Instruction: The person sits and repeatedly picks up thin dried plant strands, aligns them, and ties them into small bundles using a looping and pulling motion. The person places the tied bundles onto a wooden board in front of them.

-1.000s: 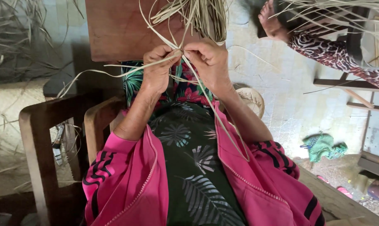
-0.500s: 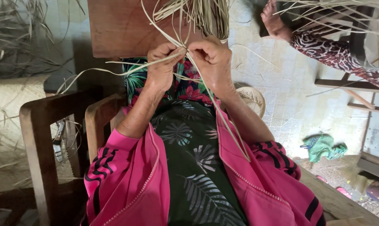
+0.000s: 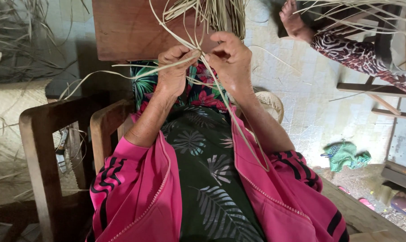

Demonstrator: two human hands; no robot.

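Pale, flat dried-leaf strips point(image 3: 198, 45) sit pinched between left hand point(image 3: 174, 71) and right hand point(image 3: 229, 60), fingers closed tight; overpulling could snap or slip one; loose far ends could tangle.

Both hands' fingers point(image 3: 191, 54) on pale straw strips point(image 3: 212, 13)

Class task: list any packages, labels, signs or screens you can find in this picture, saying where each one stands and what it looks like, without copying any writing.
None are in view: no package, label, sign or screen.
The left hand and right hand pinch pale straw strips over a wooden board.
On the tiled floor at the right lies only a crumpled green cloth.
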